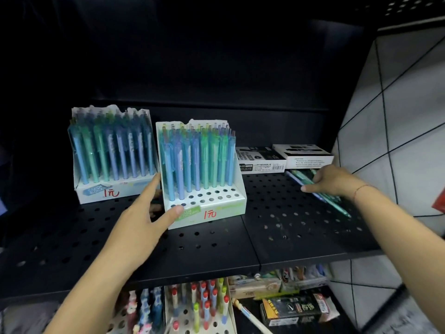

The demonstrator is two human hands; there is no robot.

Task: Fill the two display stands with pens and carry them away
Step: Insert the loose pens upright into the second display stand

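Leftmost on the black perforated shelf (216,239) stands a white display stand (113,155), every visible row filled with blue and green pens. Just right of it and nearer the frame's centre sits the second display stand (204,174), its back rows full and its front holes bare. The left hand (142,220) grips this second stand at its left side: the thumb lies on the front lower corner, one finger reaches up the side wall, and the others are hidden behind it, so the hand is spread wide around the corner. Further right, a loose bundle of pens (320,189) lies flat on the shelf in front of two flat boxes (284,156). The right hand (337,182) rests on top of the bundle, fingers curled over it; whether they actually clasp it cannot be told.
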